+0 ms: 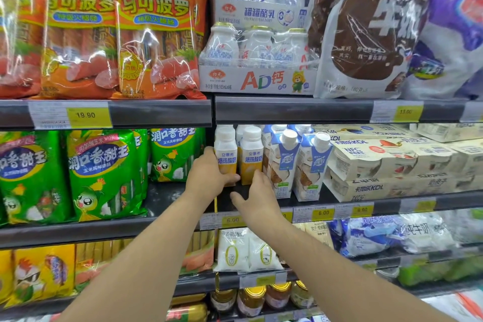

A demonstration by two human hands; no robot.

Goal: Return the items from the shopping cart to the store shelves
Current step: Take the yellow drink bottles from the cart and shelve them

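Two small white-and-yellow yogurt bottles stand side by side at the left end of the middle shelf (308,197). My left hand (209,178) wraps around the left yogurt bottle (225,149), thumb under its base and fingers behind it. My right hand (257,202) hovers just below and in front of the right yogurt bottle (251,154), fingers spread, its fingertips near the bottle's base; whether they touch it I cannot tell.
Blue-and-white coconut drink cartons (285,162) stand right of the bottles, then cream yogurt cup packs (392,165). Green sausage bags (104,172) fill the shelf to the left. Above are orange sausage bags (156,29), bottle multipacks (257,60) and milk bags (366,29). Jars (252,300) sit below.
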